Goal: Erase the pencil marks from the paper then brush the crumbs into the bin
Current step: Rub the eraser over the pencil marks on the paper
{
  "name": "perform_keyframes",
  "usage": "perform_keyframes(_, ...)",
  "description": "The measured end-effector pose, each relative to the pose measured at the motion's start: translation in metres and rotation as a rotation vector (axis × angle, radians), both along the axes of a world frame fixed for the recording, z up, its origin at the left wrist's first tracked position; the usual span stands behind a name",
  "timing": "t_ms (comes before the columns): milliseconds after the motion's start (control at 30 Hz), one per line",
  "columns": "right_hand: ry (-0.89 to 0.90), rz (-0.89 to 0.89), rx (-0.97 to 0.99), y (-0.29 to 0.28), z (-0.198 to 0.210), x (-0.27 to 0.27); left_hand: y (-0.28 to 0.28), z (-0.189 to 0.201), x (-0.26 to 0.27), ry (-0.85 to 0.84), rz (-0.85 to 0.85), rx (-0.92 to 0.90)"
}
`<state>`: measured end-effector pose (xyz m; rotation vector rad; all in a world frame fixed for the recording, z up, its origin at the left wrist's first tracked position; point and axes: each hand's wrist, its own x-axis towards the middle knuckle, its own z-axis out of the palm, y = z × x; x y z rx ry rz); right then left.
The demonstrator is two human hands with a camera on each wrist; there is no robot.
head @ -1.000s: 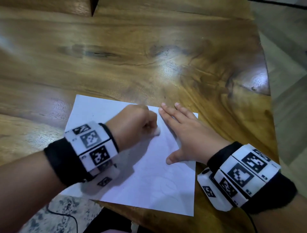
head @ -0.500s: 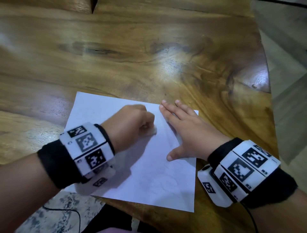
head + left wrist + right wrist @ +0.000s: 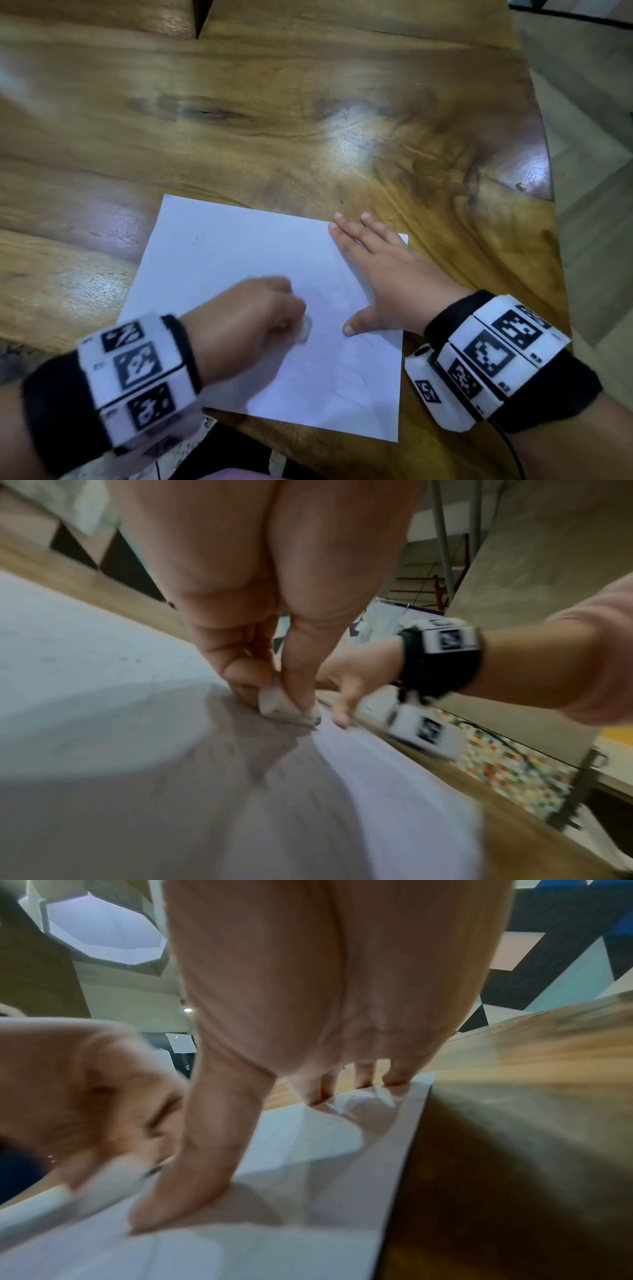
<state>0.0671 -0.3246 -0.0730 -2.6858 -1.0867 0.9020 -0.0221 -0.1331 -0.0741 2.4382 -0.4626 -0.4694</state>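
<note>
Soft overhead light leaves pale glare patches on the glossy table [image 3: 308,102]. The left hand [image 3: 246,322] is motion-blurred and throws a grey shadow across the paper [image 3: 219,253]. Both wrist views are dim, soft-focused, smeared and bent toward their edges.

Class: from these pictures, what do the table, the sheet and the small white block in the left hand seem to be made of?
Table: wood, glossy finish, by its grain, knots and glare.
Sheet: thin white paper, matte; it wrinkles under the right hand.
Block: probably rubber eraser, matte, smudged grey at its tip, pinched by the left hand.
</note>
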Motion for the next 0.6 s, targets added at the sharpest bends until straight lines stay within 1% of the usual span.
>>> perform_keyframes(67,0.003,-0.006,0.002,0.000,0.001,-0.001,0.003,0.000,-0.018,0.079,-0.063,-0.005)
perform_keyframes(100,0.003,-0.007,0.000,0.000,0.001,-0.001,0.004,0.001,-0.017,0.084,-0.065,-0.010)
perform_keyframes(167,-0.001,-0.003,-0.005,0.000,0.001,-0.001,0.003,0.002,0.000,0.005,-0.025,-0.009)
perform_keyframes(267,0.001,-0.007,-0.007,0.000,0.001,-0.001,0.002,0.002,0.031,-0.130,0.114,0.028)
perform_keyframes(333,0.004,-0.012,-0.005,0.001,0.002,-0.001,0.004,-0.002,0.028,-0.149,0.120,0.025)
perform_keyframes(367,0.004,-0.015,-0.002,0.000,0.002,-0.002,0.006,-0.002,0.018,-0.123,0.087,0.012)
perform_keyframes(433,0.004,-0.016,0.001,0.000,0.002,-0.002,0.009,-0.001,-0.007,0.000,0.023,-0.003)
perform_keyframes(500,0.009,-0.019,0.004,0.000,0.001,-0.001,0.010,-0.001,-0.018,0.081,-0.012,-0.013)
perform_keyframes(533,0.012,-0.019,0.006,0.001,0.001,-0.001,0.009,-0.002,-0.013,0.069,-0.007,-0.017)
perform_keyframes(600,0.011,-0.015,0.004,0.000,0.001,-0.001,0.004,0.000,0.007,-0.021,0.041,-0.025)
